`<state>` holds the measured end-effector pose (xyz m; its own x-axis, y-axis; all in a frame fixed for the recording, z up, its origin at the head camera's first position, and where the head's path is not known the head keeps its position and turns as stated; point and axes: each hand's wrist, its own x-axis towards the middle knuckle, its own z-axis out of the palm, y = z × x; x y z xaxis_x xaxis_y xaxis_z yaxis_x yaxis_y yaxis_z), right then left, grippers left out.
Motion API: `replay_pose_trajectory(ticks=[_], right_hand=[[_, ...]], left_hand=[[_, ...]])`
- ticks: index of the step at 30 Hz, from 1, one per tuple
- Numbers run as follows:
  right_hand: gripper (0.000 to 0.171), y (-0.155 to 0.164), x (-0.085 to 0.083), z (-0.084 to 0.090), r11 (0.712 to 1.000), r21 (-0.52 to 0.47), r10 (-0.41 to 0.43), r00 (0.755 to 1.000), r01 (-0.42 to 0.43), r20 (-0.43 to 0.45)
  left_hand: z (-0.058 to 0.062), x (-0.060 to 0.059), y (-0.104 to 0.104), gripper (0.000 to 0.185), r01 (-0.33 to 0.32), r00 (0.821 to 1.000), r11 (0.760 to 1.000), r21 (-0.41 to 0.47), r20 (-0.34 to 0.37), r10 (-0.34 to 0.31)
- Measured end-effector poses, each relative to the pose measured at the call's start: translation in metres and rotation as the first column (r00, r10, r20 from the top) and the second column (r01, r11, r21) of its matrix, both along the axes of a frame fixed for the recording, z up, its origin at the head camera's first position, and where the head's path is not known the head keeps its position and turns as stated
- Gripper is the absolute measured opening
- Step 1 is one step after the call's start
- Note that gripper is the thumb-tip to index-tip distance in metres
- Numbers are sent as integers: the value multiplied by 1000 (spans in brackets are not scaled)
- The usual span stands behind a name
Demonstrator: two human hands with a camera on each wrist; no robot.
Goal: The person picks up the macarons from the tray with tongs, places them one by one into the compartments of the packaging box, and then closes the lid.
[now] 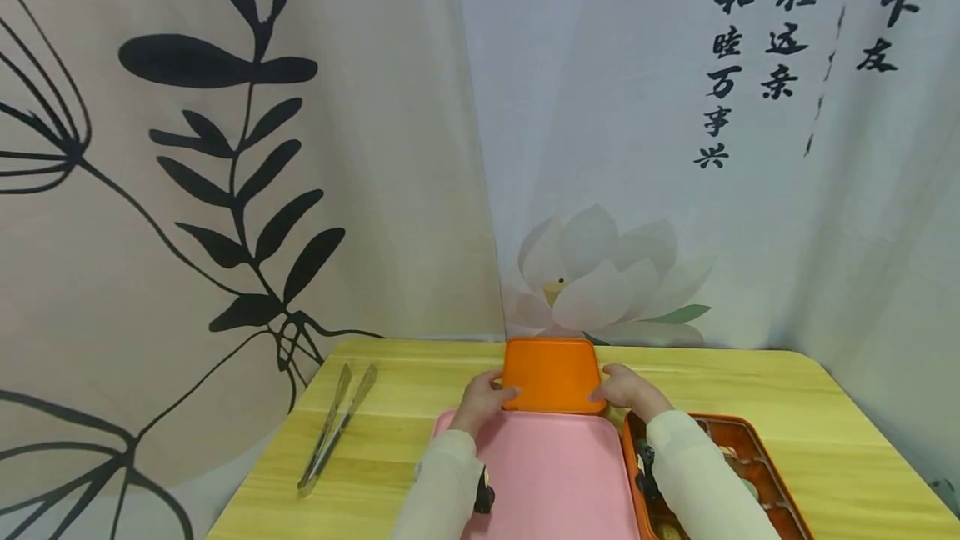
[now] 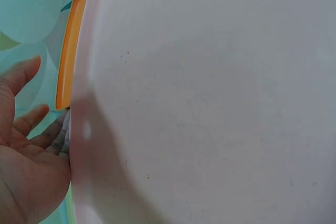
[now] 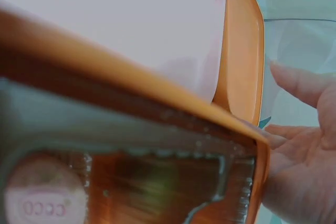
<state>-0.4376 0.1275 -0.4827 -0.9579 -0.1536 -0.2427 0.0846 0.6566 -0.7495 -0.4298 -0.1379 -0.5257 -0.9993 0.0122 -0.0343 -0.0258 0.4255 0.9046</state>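
A small orange tray (image 1: 551,375) lies at the table's back, behind a larger pink tray (image 1: 555,473). My left hand (image 1: 483,400) is at the orange tray's left side, its thumb standing apart from the other fingers. At the right side is my right hand (image 1: 636,390), its thumb likewise spread. The right wrist view shows this hand (image 3: 302,156) beside the orange tray (image 3: 244,51), thumb clear of the rim. Partly hidden fingers of the left hand (image 2: 34,156) reach near the tray's corner; whether they touch it I cannot tell.
Metal tongs (image 1: 337,427) lie on the wooden table (image 1: 255,507) at left. Under my right forearm stands an orange-brown box (image 1: 750,440) with clear compartments; a round pale piece (image 3: 44,192) with raised lettering sits inside. A printed curtain (image 1: 420,148) hangs behind.
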Motion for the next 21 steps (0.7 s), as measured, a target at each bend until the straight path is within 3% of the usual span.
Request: replay_pose_trajectory(ticks=[14,21], right_hand=[[72,2,11,7,990,-138,-48,998,41,-46],[72,-1,18,10,979,-185,-97,994,86,-51]], left_hand=[[8,4,-5,50,-14,996,995,102,-82,23],[12,10,-3,50,-32,994,993,111,-98,43]])
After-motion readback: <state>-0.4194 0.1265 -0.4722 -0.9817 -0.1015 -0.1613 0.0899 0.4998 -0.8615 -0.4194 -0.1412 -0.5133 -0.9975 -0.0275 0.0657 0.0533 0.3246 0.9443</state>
